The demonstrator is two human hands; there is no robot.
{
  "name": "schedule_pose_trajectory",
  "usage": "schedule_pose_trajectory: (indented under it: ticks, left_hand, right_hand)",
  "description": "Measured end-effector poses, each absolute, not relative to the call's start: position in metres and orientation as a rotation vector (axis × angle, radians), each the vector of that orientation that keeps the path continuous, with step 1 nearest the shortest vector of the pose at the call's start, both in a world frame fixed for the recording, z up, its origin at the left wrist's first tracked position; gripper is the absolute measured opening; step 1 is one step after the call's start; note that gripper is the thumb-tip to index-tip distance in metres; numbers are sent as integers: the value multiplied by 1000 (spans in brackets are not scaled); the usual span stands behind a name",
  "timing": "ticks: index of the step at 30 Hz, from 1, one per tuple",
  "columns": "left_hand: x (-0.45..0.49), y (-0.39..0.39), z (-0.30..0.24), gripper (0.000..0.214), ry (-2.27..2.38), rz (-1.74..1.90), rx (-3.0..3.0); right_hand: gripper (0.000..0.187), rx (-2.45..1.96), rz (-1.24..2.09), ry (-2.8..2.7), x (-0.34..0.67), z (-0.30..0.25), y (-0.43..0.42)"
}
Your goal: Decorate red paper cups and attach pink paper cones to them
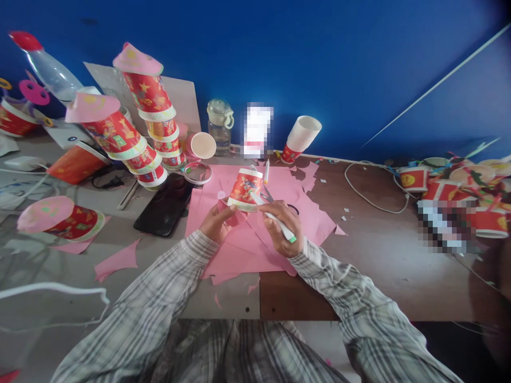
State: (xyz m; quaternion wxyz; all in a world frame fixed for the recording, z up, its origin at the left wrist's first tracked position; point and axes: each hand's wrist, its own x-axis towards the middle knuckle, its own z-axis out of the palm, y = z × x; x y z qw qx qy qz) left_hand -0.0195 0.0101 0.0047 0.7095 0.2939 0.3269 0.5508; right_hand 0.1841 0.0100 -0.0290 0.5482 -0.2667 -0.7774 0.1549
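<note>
A red paper cup with gold and coloured prints is upside down, its pale rim toward me. My left hand grips that rim at its lower left, thumb on the outside. In my right hand is a white marker with a green end, its tip side pointing at the cup's lower right. Beneath both hands lie pink paper sheets. Partly hidden behind my right hand are scissors. A second marker lies just beyond the cup.
Towers of red cups with pink paper tops stand at the left, near a black phone. At the back are a water bottle and stacked paper cups. Several cups with ribbons and a cable lie right.
</note>
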Motion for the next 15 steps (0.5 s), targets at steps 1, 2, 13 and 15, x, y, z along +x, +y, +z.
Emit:
schedule_pose_trajectory:
  ticks: [1, 2, 13, 15]
  left_hand:
    - [-19, 10, 5, 40, 726, 1221, 648]
    - [-19, 10, 5, 40, 727, 1220, 644]
    - [-19, 9, 5, 39, 737, 1227, 619]
    - [-19, 10, 5, 38, 728, 1232, 614]
  right_hand:
    - [27, -636, 373, -1835, 184, -29, 10]
    - [27, -633, 377, -1831, 185, -29, 11]
    - [30, -680, 360, -1866, 186, -35, 10]
    - [35, -753, 379, -1865, 186, -36, 9]
